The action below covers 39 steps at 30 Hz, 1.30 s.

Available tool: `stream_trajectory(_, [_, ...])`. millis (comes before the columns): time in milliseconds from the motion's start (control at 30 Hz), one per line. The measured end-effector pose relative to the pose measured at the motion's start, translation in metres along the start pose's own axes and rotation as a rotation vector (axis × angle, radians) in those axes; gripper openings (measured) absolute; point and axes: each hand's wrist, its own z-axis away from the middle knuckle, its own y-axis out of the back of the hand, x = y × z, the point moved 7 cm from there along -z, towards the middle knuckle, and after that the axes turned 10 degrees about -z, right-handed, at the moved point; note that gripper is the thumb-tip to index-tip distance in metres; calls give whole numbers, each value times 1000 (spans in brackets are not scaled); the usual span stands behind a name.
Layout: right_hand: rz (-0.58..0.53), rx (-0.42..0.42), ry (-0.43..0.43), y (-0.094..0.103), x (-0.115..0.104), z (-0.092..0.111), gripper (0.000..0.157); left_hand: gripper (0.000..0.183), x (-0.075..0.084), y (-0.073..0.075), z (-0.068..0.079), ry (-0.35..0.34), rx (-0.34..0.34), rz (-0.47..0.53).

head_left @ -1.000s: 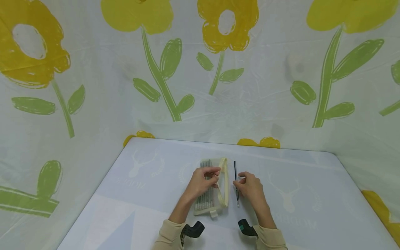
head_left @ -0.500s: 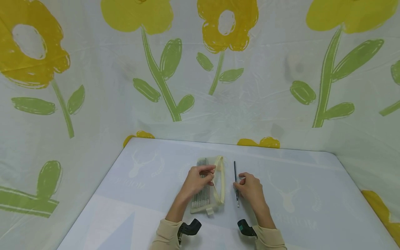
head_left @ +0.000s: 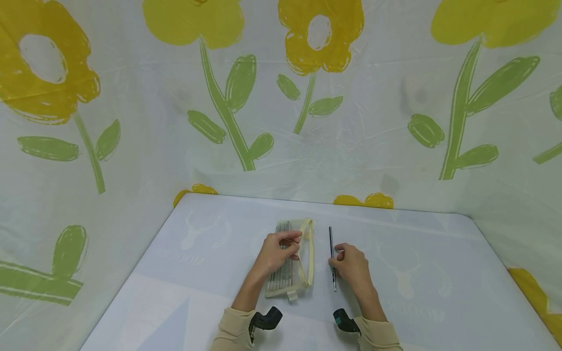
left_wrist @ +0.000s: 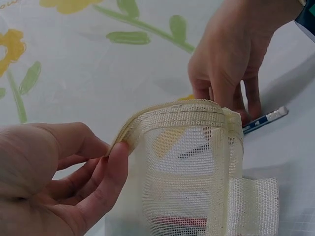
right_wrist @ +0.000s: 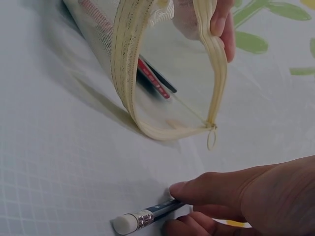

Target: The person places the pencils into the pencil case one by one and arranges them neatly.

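A cream mesh pencil case [head_left: 311,258] lies on the table with its zip undone. My left hand [head_left: 277,251] pinches the upper zipped edge [left_wrist: 172,112] between thumb and fingers and lifts it, so the mouth gapes toward the right. Several slim grey pencils [head_left: 283,280] show through the mesh. In the right wrist view, a red-marked stick [right_wrist: 153,78] and a dark one show inside the mouth. My right hand [head_left: 352,263] pinches a dark blue pencil [head_left: 331,239] with a white eraser [right_wrist: 126,224], just right of the case. Its middle is partly hidden by the fingers.
A pale tablecloth [head_left: 210,253] with faint deer prints covers the table. Behind and beside it hangs a white curtain [head_left: 351,151] with yellow flowers. A small fabric tab [left_wrist: 253,204] sticks out from the case's near end.
My left hand has drawn the pencil case slightly left, widening the gap to the pencil. The right hand and pencil have stayed almost in place.
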Motion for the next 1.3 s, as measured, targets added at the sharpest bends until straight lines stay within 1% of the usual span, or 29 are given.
stream_trajectory(100, [-1,-2,10,0,-1,0,38,35,7,0,3,0,-8,-8])
stream_trajectory(233, [-8,-8,13,-1,-2,0,38,34,24,3,9,-4,-20,-11])
stream_trajectory(300, [-12,-10,10,-1,-2,0,37,33,31,4,12,-18,-20,-7])
stream_trajectory(400, [-13,-10,12,-1,-2,0,37,33,34,5,13,-36,-15,-4])
stream_trajectory(467, [-10,-9,15,-1,-3,0,37,33,30,3,11,-36,-12,-9])
stream_trajectory(600, [-4,-7,9,-2,-1,-1,37,33,12,-2,4,-11,-11,-24])
stream_trajectory(700, [-8,-7,-2,-2,1,-1,37,34,2,-5,0,-20,-5,-17])
stream_trajectory(833, [-16,-10,-10,-2,1,-1,37,35,-3,-6,-1,-22,-9,5])
stream_trajectory(1000, [-18,-12,-10,-1,0,0,36,35,-3,-6,0,-19,-12,8])
stream_trajectory(1067, [-20,-12,-7,-1,0,0,36,34,3,-5,2,-15,-13,-8])
stream_trajectory(1233, [-22,-3,1,-1,0,0,36,33,26,1,11,-21,-19,-20])
stream_trajectory(1300, [-21,-1,6,-1,0,0,36,33,30,2,12,-29,-22,-16])
